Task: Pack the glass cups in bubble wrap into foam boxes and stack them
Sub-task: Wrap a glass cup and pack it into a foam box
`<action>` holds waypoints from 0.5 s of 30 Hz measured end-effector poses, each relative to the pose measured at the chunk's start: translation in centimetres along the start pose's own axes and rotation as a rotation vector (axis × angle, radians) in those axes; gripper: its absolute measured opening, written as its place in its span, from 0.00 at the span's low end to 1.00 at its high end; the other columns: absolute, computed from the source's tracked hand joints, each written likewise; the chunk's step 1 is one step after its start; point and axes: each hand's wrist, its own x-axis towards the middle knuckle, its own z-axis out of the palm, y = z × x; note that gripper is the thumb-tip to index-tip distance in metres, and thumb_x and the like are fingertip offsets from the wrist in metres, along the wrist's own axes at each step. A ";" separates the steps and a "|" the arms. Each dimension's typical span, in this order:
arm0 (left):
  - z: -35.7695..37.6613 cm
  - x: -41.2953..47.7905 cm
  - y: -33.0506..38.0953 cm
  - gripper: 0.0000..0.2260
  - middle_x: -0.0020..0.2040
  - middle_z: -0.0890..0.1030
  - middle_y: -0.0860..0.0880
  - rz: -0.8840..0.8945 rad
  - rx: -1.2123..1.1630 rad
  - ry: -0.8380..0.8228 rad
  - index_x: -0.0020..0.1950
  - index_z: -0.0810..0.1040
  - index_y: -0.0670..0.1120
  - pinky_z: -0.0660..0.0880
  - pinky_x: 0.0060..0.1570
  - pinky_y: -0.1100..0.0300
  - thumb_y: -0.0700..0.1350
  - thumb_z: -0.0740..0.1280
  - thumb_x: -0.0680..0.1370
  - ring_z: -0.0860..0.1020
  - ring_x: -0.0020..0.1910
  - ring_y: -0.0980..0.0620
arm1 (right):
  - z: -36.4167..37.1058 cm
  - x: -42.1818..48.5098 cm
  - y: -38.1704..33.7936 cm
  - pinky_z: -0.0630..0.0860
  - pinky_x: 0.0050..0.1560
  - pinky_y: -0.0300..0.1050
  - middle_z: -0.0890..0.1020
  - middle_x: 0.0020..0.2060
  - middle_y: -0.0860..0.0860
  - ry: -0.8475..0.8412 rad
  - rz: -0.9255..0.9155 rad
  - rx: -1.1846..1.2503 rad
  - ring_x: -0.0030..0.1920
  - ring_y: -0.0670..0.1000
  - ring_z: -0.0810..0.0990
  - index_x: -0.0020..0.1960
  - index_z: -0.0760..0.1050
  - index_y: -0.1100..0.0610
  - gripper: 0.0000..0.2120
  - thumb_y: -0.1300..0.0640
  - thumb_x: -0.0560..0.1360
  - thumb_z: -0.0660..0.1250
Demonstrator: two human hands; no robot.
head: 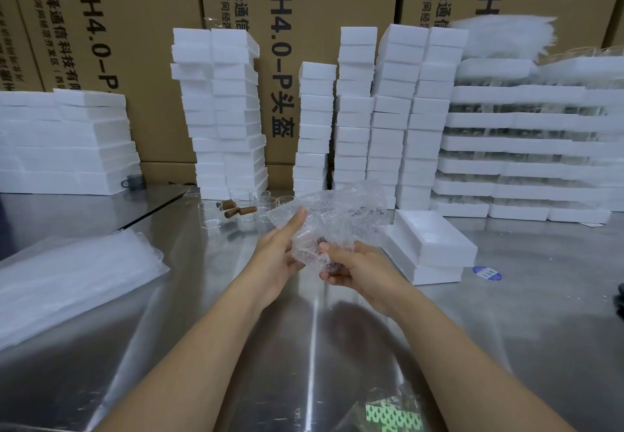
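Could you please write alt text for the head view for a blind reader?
The left hand and right hand hold crumpled bubble wrap over a metal table. An open foam box lies to the right; glass cups and foam box stacks stand behind.

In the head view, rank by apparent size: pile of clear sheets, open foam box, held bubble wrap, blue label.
1. pile of clear sheets
2. bubble wrap and open foam box: these look alike, and the wrap is held nearer, so they are unranked
3. blue label
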 end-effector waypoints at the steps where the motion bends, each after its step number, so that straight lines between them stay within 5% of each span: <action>1: 0.1 0.0 0.1 0.27 0.63 0.87 0.43 0.000 -0.008 -0.008 0.70 0.82 0.45 0.84 0.57 0.56 0.62 0.74 0.79 0.86 0.62 0.44 | -0.1 0.0 -0.1 0.83 0.46 0.44 0.86 0.40 0.55 -0.016 0.013 0.025 0.40 0.53 0.84 0.55 0.81 0.60 0.09 0.55 0.79 0.74; 8: 0.0 0.2 -0.1 0.33 0.63 0.86 0.42 -0.003 0.025 -0.040 0.70 0.82 0.44 0.82 0.58 0.55 0.65 0.78 0.74 0.85 0.63 0.43 | -0.2 -0.1 -0.3 0.81 0.44 0.44 0.85 0.43 0.57 -0.059 0.041 0.088 0.39 0.52 0.83 0.61 0.80 0.63 0.17 0.53 0.78 0.75; 15: -0.8 0.8 -0.1 0.35 0.59 0.89 0.46 0.014 0.054 0.112 0.68 0.82 0.51 0.77 0.68 0.46 0.69 0.80 0.67 0.87 0.59 0.46 | -1.1 0.0 -0.6 0.80 0.48 0.40 0.88 0.51 0.55 -0.052 -0.010 -0.052 0.46 0.47 0.85 0.61 0.84 0.59 0.17 0.51 0.77 0.76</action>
